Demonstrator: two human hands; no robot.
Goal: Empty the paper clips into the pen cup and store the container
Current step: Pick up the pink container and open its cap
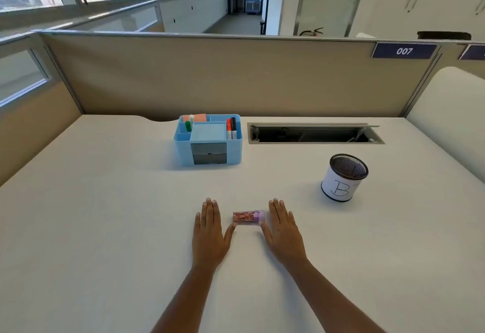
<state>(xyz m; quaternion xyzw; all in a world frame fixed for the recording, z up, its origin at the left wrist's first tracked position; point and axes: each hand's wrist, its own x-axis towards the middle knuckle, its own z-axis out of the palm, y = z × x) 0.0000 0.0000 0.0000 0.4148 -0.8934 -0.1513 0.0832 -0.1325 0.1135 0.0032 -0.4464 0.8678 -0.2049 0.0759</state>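
A small clear container (248, 217) with a purple cap lies on its side on the white desk (105, 214), pink paper clips inside. My left hand (209, 230) rests flat on the desk just left of it, thumb tip near its left end. My right hand (283, 230) lies flat just right of it, thumb near the capped end. Neither hand holds anything. The pen cup (344, 177), black mesh wrapped in white paper marked "B", stands upright at the right. A blue desk organizer (208, 139) with grey drawers stands farther back at centre.
The organizer holds markers and sticky notes. An open cable slot (315, 133) is sunk into the desk at the back right. Beige partition walls (223, 75) close off the back and left sides. A white rounded panel (451, 112) borders the right.
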